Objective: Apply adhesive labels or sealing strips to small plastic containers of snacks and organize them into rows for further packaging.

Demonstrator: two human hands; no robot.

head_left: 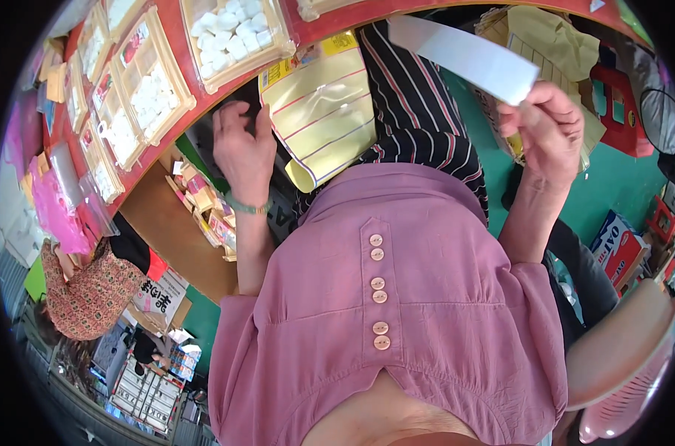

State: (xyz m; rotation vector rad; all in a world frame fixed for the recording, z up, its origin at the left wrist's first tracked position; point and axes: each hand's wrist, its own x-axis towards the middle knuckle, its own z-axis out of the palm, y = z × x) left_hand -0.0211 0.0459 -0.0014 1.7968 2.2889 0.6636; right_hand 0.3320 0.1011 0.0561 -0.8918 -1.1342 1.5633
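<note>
At my far left, a pink plastic bag (57, 212) lies at the edge of the red bench (168, 33). Next come beige trays (250, 72) of small white pieces, set along the bench. My left hand (242, 152) is near the bench edge, fingers loosely bent and apart, with nothing visible in it; I can't tell whether my thumb touches the yellow sheet (324, 111) just beside it. That lined sheet lies over my striped trousers (415, 85), its near corner curling. Further right, my right hand (549, 137) pinches one end of a white strip (467, 59), raised and slanting up leftward. Beyond sits a red stool (626, 119).
</note>
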